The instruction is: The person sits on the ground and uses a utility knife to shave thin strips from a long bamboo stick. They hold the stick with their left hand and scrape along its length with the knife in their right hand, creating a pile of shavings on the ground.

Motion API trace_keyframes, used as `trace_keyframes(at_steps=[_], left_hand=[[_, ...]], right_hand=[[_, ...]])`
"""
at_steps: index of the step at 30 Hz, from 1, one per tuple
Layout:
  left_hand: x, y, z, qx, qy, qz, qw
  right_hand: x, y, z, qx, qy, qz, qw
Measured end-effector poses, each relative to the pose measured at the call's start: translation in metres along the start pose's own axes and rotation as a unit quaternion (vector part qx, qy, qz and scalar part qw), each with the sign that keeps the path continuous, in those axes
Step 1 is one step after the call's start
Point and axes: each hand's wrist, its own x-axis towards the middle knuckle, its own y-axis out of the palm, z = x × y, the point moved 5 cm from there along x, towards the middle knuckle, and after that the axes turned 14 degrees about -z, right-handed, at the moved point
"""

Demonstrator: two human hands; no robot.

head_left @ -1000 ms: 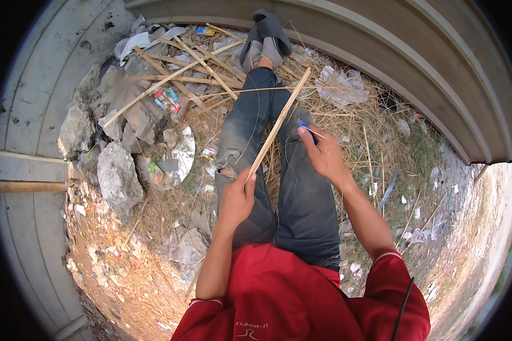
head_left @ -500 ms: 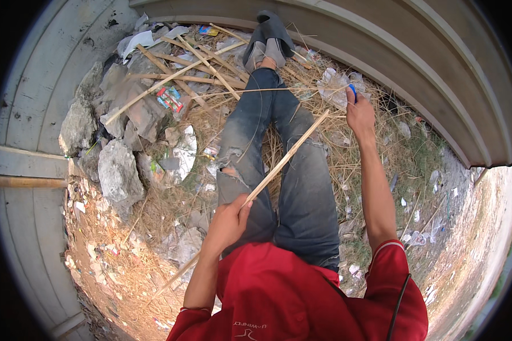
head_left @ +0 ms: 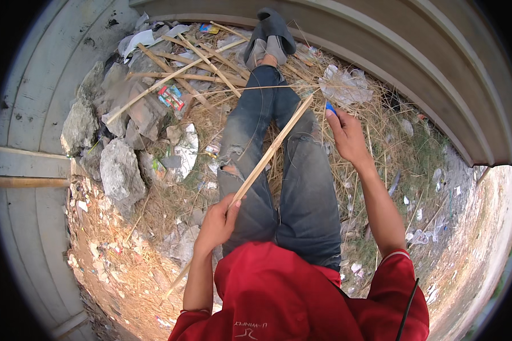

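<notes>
My left hand [head_left: 217, 227] is closed around a long, pale bamboo strip [head_left: 272, 150]. The strip slants up and to the right over my thighs, and its lower end runs back beneath my left forearm. My right hand [head_left: 349, 136] grips a small blue object [head_left: 330, 108], perhaps a cutter; its kind is mostly hidden by the fingers. That hand is just right of the strip's far tip, apart from it. A thin brown sliver [head_left: 261, 87] lies across my shins.
My outstretched legs [head_left: 310, 187] lie on dry straw and litter. Several bamboo strips [head_left: 179, 75] are piled at the far left, near grey rocks [head_left: 121, 173]. Crumpled clear plastic [head_left: 345, 85] lies beyond my right hand. Corrugated metal panels [head_left: 392, 51] curve around the far and right sides.
My right hand has come left and nearer, towards the strip's tip, with the blue object still in it. My left hand and the strip have shifted slightly left.
</notes>
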Motion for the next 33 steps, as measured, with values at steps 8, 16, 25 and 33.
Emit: trace_keyframes(at_steps=[8, 16, 25, 33], left_hand=[[-0.006, 0.001, -0.010, 0.029, -0.009, 0.003, 1.000], [-0.070, -0.036, 0.031, -0.030, -0.076, 0.059, 0.995], [-0.047, 0.008, -0.020, -0.123, -0.124, 0.038, 0.984], [-0.053, 0.039, -0.052, -0.121, -0.130, 0.115, 0.977]], right_hand=[[-0.049, 0.048, 0.034, -0.169, -0.078, 0.159, 0.970], [0.042, -0.119, -0.211, -0.250, 0.145, -0.203, 0.936], [-0.069, -0.092, -0.175, 0.126, 0.266, -0.032, 0.955], [-0.143, -0.062, -0.114, 0.240, 0.335, -0.192, 0.891]])
